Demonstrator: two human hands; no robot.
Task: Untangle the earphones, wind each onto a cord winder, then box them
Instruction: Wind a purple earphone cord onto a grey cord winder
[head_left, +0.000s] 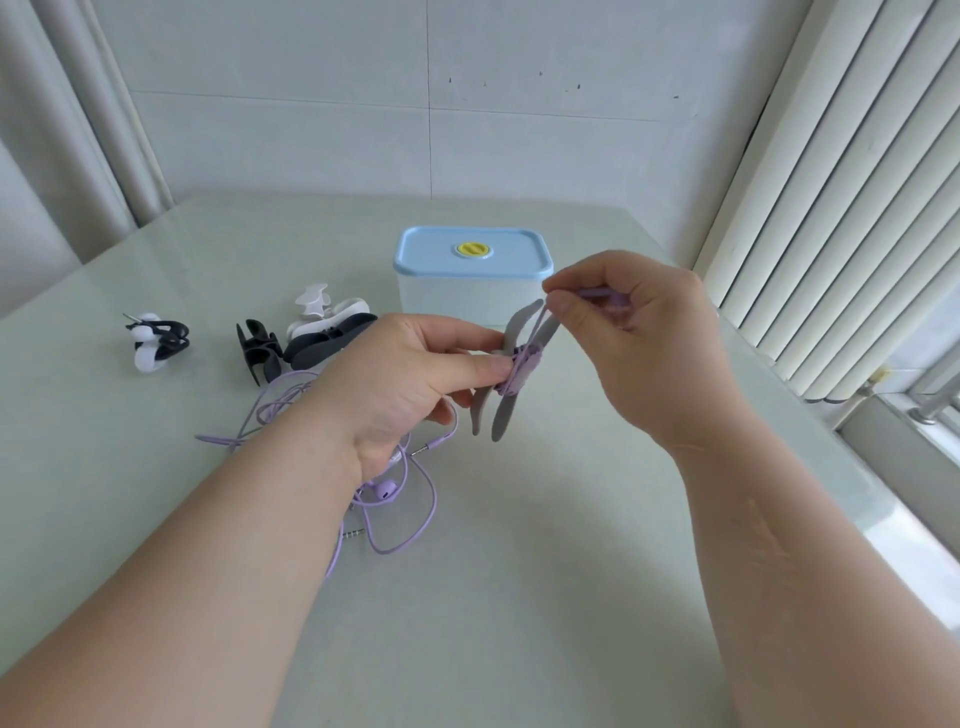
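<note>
- We see the left hand (410, 374) holding a grey winder (503, 415) above the table (519, 571), thumb and fingertips clamped on its middle from the left side.
- The winder stands nearly upright, its four grey wings spreading up and down, with several turns of purple cord (522, 364) wrapped round its waist.
- The right hand (634, 322) is raised just above and to the right of the winder; thumb and forefinger are pressed together on the cord, and the other fingers are curled.
- A single strand runs taut from the wrapped turns up to that pinch.
- More purple earphones (387, 491) lie loose on the table beneath the left wrist, in tangled loops with an earbud and two metal plugs showing.
- The box (467, 301) stands behind the hands, its blue lid (441, 260) on and a yellow knob (474, 250) in the lid's middle.
- To the left of the box lie a black winder (257, 351) and a small heap of white and dark winders (332, 332), touching one another.
- Further left, well apart, a black winder with white cord (156, 340) wrapped on it rests alone.
</note>
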